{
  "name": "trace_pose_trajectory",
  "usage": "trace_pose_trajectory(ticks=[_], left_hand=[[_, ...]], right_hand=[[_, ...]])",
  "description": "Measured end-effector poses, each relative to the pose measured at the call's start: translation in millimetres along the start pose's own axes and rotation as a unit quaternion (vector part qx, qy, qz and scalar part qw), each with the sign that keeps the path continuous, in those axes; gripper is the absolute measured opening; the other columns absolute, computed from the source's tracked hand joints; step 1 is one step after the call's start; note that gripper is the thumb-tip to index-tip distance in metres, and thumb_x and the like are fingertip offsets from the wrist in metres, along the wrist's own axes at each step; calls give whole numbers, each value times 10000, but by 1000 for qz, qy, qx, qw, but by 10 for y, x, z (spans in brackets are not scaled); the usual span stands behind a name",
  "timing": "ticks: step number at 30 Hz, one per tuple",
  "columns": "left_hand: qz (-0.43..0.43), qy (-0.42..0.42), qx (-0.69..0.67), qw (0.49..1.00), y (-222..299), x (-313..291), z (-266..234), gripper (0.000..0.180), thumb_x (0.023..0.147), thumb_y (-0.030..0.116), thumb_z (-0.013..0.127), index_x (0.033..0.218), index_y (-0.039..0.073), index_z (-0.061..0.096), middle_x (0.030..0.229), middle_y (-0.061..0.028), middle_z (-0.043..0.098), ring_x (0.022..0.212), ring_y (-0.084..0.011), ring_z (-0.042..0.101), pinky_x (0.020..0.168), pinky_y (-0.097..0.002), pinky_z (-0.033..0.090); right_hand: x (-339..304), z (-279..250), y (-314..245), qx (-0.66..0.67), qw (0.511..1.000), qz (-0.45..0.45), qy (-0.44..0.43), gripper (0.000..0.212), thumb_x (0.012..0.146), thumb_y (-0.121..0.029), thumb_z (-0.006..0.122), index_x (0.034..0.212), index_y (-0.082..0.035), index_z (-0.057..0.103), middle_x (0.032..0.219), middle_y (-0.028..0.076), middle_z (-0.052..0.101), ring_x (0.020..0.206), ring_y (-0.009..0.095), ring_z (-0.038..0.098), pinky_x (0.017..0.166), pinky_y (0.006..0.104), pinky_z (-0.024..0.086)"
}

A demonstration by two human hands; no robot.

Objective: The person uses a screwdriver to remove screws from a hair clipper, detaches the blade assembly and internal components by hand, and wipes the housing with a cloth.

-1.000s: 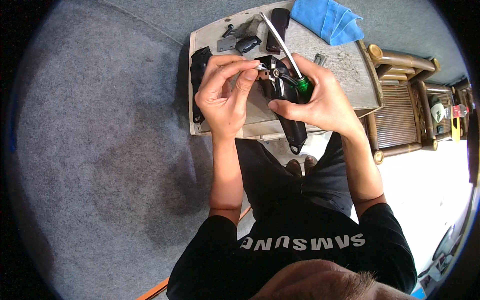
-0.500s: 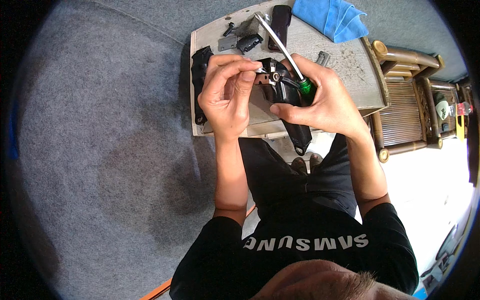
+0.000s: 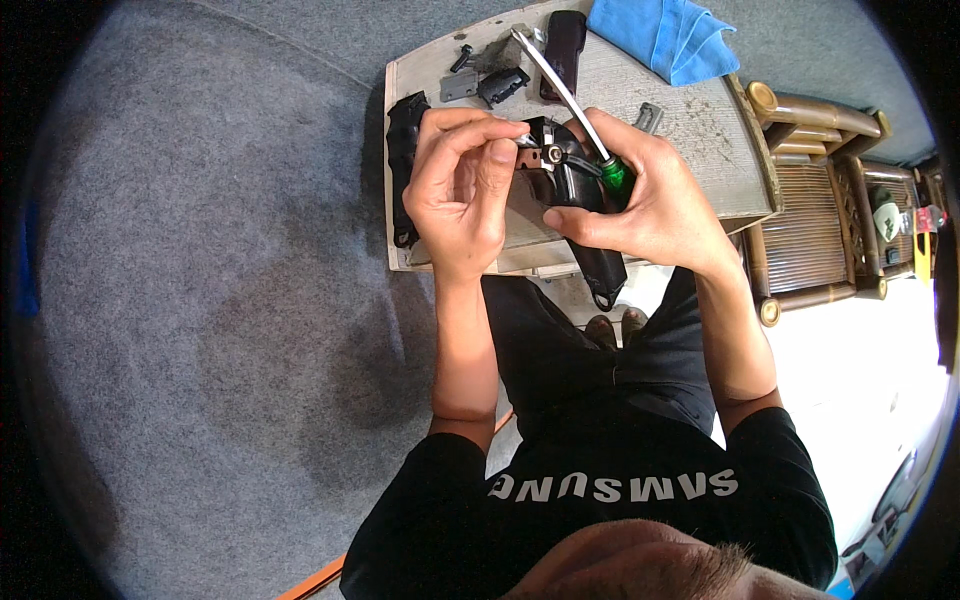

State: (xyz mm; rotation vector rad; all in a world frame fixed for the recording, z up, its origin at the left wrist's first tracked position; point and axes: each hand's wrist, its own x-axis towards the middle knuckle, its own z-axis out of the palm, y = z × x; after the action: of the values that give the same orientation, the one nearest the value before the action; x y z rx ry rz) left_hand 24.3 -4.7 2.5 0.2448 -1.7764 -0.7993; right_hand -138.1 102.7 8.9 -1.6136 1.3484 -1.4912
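Note:
My right hand (image 3: 655, 200) is wrapped round the black body of what looks like a hair clipper (image 3: 585, 190), its narrow end with a hanging loop pointing down toward my lap. The same hand also keeps a screwdriver (image 3: 565, 92) with a green handle against the body, its long metal shaft slanting up and left. At the clipper's head, the thumb and forefinger of my left hand (image 3: 458, 200) pinch a small shiny metal part (image 3: 526, 141). Beside it a metal plate with a round screw shows on the head. My fingertips partly hide the small part.
On the pale wooden table (image 3: 700, 165) lie a black cover piece (image 3: 503, 87), a grey plate (image 3: 459, 86), a dark oblong case (image 3: 564, 55), a silver piece (image 3: 649, 118) and dark clippings. A long black object (image 3: 404, 165) lies at the left edge. Beyond are a blue cloth (image 3: 665, 40) and bamboo furniture (image 3: 800, 225).
Almost nothing differs. The whole view has shifted slightly, and both hands keep the same hold at the clipper's head.

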Motion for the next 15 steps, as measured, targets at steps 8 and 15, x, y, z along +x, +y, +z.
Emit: trace_pose_trajectory(ticks=[8, 15], left_hand=[[0, -9, 5, 1000, -8, 0, -22, 95, 944, 45, 672, 1004, -18, 709, 1020, -71, 599, 862, -94, 574, 724, -222, 473], [-6, 1, -24, 1000, -12, -7, -12, 93, 941, 51, 691, 1003, -13, 716, 1017, -63, 602, 874, -96, 580, 738, -221, 475]], right_hand=[[-1, 9, 27, 6, 1000, -12, 3, 387, 686, -150, 803, 988, 13, 626, 789, 110, 600, 712, 163, 555, 679, 337, 483], [0, -12, -38, -3, 1000, 8, -1, 384, 688, -144, 799, 987, 18, 620, 773, 117, 585, 705, 160, 535, 671, 336, 478]])
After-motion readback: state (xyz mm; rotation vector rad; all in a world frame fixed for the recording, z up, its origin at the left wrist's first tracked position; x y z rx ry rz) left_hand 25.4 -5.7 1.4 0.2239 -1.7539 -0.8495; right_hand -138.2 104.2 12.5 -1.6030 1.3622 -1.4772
